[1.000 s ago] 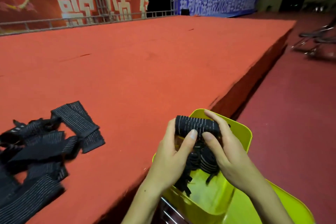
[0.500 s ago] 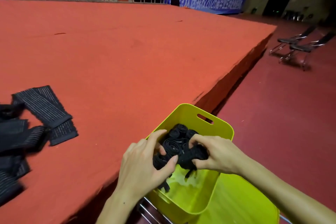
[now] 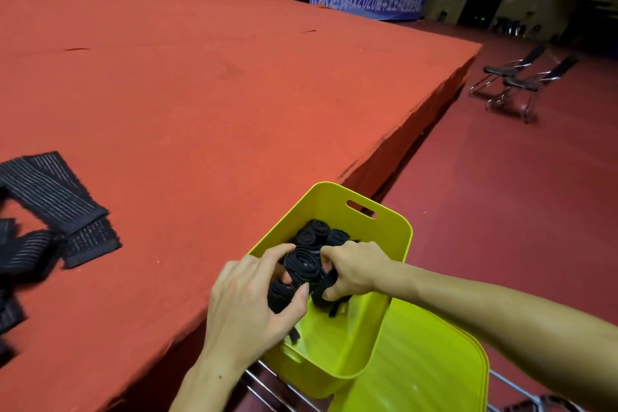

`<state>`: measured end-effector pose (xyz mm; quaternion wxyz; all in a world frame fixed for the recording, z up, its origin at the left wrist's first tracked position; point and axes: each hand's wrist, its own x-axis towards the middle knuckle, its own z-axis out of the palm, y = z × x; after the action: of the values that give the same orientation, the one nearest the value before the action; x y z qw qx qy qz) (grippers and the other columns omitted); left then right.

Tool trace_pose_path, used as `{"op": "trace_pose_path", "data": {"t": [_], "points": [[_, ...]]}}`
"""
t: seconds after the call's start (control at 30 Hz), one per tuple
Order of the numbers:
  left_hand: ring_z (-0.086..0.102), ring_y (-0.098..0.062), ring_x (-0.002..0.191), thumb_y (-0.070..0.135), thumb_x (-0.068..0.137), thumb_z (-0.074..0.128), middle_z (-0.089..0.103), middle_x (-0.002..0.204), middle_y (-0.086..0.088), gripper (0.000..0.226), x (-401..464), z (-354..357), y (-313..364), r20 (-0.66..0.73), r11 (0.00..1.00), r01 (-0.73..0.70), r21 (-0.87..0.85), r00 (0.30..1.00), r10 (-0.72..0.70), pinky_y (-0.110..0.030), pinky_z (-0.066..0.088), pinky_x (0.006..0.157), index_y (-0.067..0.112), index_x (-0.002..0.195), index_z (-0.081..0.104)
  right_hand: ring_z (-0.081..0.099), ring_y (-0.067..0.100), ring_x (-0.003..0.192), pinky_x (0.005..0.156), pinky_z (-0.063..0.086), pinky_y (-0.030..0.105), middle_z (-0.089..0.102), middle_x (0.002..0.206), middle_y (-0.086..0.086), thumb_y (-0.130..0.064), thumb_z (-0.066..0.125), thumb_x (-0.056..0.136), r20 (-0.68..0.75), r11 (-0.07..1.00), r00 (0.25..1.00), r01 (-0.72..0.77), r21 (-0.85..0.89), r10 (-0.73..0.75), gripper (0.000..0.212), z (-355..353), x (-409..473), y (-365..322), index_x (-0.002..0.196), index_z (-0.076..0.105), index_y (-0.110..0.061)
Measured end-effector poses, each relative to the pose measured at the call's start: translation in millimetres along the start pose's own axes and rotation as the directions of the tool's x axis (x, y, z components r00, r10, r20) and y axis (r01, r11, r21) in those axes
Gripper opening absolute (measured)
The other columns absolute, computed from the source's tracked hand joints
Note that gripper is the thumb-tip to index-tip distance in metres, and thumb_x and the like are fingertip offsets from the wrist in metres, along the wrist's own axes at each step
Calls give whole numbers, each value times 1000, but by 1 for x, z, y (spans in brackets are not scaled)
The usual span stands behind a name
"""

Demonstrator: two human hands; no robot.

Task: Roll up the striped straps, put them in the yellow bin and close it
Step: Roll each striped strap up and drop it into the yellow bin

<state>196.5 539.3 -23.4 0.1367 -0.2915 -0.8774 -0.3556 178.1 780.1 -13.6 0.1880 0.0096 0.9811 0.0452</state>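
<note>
Rolled straps [image 3: 302,266] in bin [image 3: 396,237]

Both hands fill the near half of the yellow bin [image 3: 394,244]: the left hand [image 3: 247,301] comes in over its left wall, the right hand [image 3: 351,269] over the right wall. Beyond their fingers, rolled straps [image 3: 314,234] pack the bin floor up to the far wall with its handle slot. Below the right forearm the yellow lid [image 3: 418,365] leans against the bin. Left of the left hand the red stage [image 3: 200,110] lies open up to the unrolled straps [image 3: 57,204] at its left edge.
</note>
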Motion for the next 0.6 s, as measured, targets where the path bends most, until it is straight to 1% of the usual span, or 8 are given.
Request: {"op": "trace_pose_path", "data": {"t": [0.07, 0.13, 0.2, 0.27, 0.4, 0.53, 0.6], "points": [[55, 2, 86, 60, 90, 63, 59, 88, 27, 53, 0, 0, 0, -4, 1000, 2, 4, 1000, -2, -31, 47, 83, 38, 138, 60, 71, 31, 103, 77, 54, 41, 73, 105, 1, -67, 78, 78, -23, 998, 999, -40, -38, 39, 59, 4, 4, -8, 116, 59, -26], [54, 2, 85, 59, 90, 62, 59, 88, 27, 52, -1, 0, 0, -8, 1000, -4, 8, 1000, 4, -30, 48, 83, 38, 138, 60, 72, 32, 104, 73, 49, 39, 74, 111, 4, -67, 76, 82, -64, 995, 996, -70, -74, 65, 62, 8, 9, -15, 119, 59, -21], [54, 2, 84, 59, 91, 61, 59, 88, 27, 52, -2, 0, 0, -13, 1000, -11, 9, 1000, 11, -29, 48, 82, 38, 138, 60, 72, 33, 105, 72, 45, 38, 74, 113, 5, -67, 76, 84, -88, 992, 993, -91, -84, 84, 65, 11, 13, -19, 123, 57, -17], [54, 0, 84, 58, 91, 61, 59, 87, 27, 51, -2, -1, 0, -13, 1000, -16, 4, 1000, 16, -29, 48, 82, 38, 138, 60, 72, 33, 106, 72, 44, 39, 73, 114, 6, -68, 77, 84, -97, 991, 990, -111, -77, 103, 71, 14, 15, -22, 125, 54, -15], [56, 1, 85, 58, 92, 61, 59, 89, 27, 51, -3, -2, 0, -5, 1000, -19, -10, 1000, 18, -28, 49, 83, 39, 139, 59, 73, 33, 105, 71, 42, 40, 73, 114, 6, -75, 79, 79, -110, 988, 986, -135, -81, 126, 82, 16, 17, -24, 123, 49, -12], [55, 1, 87, 58, 92, 62, 59, 89, 27, 51, -4, -3, -1, -4, 1000, -20, -18, 1000, 20, -26, 49, 85, 39, 139, 59, 74, 30, 102, 71, 43, 39, 73, 112, 4, -84, 73, 76, -98, 980, 986, -148, -130, 136, 88, 15, 15, -23, 123, 50, -13], [56, 1, 89, 58, 92, 62, 60, 90, 28, 51, -5, -3, -2, 4, 1000, -22, -22, 1000, 22, -27, 49, 86, 40, 140, 58, 74, 29, 103, 71, 44, 39, 73, 111, 2, -86, 72, 75, -61, 980, 988, -147, -133, 140, 90, 14, 14, -21, 124, 50, -13]]}}
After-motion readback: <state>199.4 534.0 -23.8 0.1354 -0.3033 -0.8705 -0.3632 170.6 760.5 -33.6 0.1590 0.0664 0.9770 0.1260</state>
